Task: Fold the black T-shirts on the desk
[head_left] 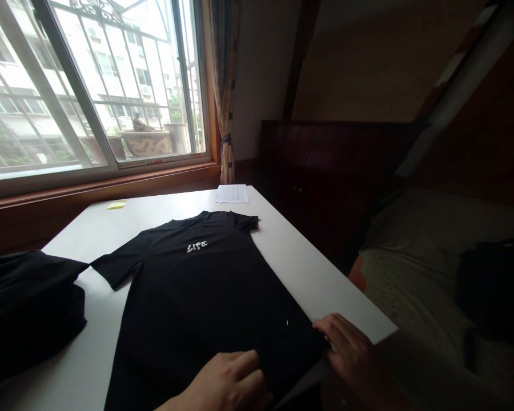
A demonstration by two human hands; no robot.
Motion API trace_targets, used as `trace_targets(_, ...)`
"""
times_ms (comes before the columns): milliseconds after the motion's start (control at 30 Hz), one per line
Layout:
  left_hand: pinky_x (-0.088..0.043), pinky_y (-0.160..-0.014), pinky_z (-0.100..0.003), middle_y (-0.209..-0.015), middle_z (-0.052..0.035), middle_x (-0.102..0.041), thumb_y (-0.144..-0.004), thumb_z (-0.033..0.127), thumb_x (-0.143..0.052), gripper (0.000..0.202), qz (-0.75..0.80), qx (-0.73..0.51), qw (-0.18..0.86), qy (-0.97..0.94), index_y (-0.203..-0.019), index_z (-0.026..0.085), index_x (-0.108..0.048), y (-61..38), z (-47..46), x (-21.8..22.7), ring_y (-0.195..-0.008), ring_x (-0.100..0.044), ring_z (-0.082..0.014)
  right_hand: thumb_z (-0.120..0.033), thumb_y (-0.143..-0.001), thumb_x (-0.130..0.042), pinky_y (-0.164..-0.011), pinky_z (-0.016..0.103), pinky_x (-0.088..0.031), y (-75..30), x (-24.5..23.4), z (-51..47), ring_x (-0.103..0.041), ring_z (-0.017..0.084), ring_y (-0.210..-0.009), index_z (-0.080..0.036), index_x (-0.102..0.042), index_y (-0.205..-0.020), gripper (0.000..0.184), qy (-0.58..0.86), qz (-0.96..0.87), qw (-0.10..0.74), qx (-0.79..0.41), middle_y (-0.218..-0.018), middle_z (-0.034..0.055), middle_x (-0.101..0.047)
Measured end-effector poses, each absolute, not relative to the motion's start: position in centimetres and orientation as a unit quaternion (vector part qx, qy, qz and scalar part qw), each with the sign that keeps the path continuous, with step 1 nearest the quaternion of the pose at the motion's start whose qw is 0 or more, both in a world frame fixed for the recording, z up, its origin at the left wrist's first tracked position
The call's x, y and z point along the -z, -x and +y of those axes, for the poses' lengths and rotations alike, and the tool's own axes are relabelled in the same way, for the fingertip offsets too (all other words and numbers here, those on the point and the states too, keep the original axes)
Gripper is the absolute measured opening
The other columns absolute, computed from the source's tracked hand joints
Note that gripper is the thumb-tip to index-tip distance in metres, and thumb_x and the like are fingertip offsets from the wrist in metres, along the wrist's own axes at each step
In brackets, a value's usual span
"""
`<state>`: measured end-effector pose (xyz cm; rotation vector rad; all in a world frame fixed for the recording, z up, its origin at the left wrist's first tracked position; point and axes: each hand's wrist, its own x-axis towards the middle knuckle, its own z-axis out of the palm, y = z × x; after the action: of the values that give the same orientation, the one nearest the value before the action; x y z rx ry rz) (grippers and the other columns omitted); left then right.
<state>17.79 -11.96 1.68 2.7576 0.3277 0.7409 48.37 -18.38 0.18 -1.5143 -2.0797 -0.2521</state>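
Note:
A black T-shirt (201, 291) with white "LIFE" lettering lies spread flat, front up, on a white table (308, 268). My left hand (227, 382) rests on the shirt's lower part near the hem, fingers curled together and pressed into the cloth. My right hand (351, 351) is at the shirt's lower right corner by the table's edge, fingers closed on the hem there.
A pile of dark clothing (25, 308) sits at the table's left. A sheet of paper (232, 194) and a yellow sticky note (116, 205) lie at the far side under the window. A bed (445, 274) with a dark bag (497, 285) is to the right.

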Motion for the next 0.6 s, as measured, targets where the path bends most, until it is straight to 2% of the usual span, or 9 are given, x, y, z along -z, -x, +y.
trace_targets(133,-0.046,-0.058,-0.025,-0.085,-0.0009,-0.062,-0.101,0.029,-0.052,0.014,0.088,-0.179,0.132,-0.971,-0.09,0.022,-0.055,-18.2,-11.1,-3.4,-0.063,-0.056,-0.0138,-0.002,-0.085,-0.046,-0.083,0.034,-0.055,-49.1,-0.2,-19.0,-0.068,0.02,-0.089,-0.025,-0.061,-0.109,0.036,0.569,-0.759,0.294,0.112,-0.094,0.0031,-0.069)
trace_targets(300,-0.049,-0.071,-0.026,-0.09,-0.002,-0.062,-0.104,0.029,-0.046,0.019,0.142,-0.177,0.104,-0.968,-0.093,0.021,-0.058,-19.8,-6.0,-4.8,-0.077,-0.059,-0.0156,-0.009,-0.091,-0.049,-0.096,0.04,-0.053,-49.8,1.5,-19.5,-0.069,0.022,-0.098,-0.026,-0.061,-0.115,0.031,0.558,-0.756,0.292,0.178,-0.101,0.0039,-0.072)
trace_targets(467,-0.05,-0.077,-0.026,-0.097,-0.0034,-0.062,-0.104,0.025,-0.048,0.017,0.221,-0.169,0.002,-0.961,-0.1,0.021,-0.064,-23.5,1.9,-3.9,-0.087,-0.059,-0.0178,-0.008,-0.091,-0.049,-0.091,0.04,-0.056,-50.1,2.8,-19.8,-0.069,0.023,-0.101,-0.025,-0.058,-0.116,0.032,0.568,-0.746,0.291,0.191,-0.103,0.0051,-0.071)
trace_targets(600,-0.05,-0.075,-0.026,-0.098,-0.0045,-0.065,-0.102,0.019,-0.051,0.017,0.221,-0.16,-0.016,-0.962,-0.102,0.02,-0.068,-26.0,6.3,-2.8,-0.089,-0.061,-0.0186,-0.004,-0.087,-0.046,-0.087,0.038,-0.057,-49.9,2.7,-19.5,-0.068,0.022,-0.099,-0.025,-0.056,-0.114,0.035,0.559,-0.753,0.3,0.172,-0.103,0.0052,-0.07)
